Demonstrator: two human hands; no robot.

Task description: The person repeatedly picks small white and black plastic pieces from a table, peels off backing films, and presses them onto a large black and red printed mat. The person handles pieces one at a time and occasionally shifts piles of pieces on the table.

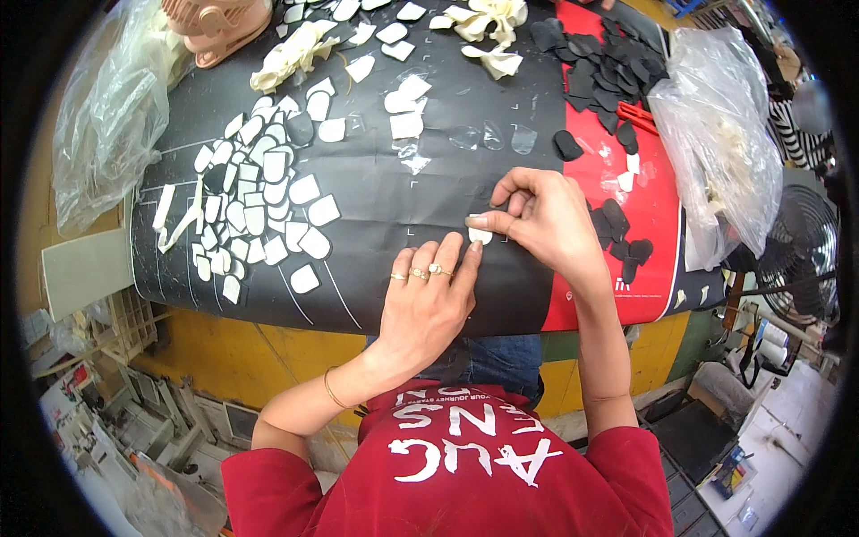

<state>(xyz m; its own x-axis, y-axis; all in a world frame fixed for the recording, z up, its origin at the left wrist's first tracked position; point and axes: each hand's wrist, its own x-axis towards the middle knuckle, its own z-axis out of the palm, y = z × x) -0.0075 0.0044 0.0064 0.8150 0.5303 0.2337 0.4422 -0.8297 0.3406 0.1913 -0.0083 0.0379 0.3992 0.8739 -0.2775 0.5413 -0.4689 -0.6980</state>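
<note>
A small white piece [480,237] with one rounded end lies on the black part of the table covering in front of me. My left hand [428,295], with rings and a bracelet, rests flat beside it, fingers stretched out and the index fingertip at its lower edge. From the right comes my right hand [546,219], closed, its thumb and index finger pinching at the piece's upper edge; the other fingers curl above. Left of my hands spreads a loose pile of similar white pieces with dark edges [255,192]. Black rounded pieces [617,237] lie right of my right hand.
Clear plastic scraps [492,136] and a white stack [407,123] lie ahead. A larger black heap [617,67], red-handled tool [637,116] and plastic bag [716,143] are at right. Another bag [112,134] sits far left, near cream fabric scraps [295,55]. A fan [792,246] stands right.
</note>
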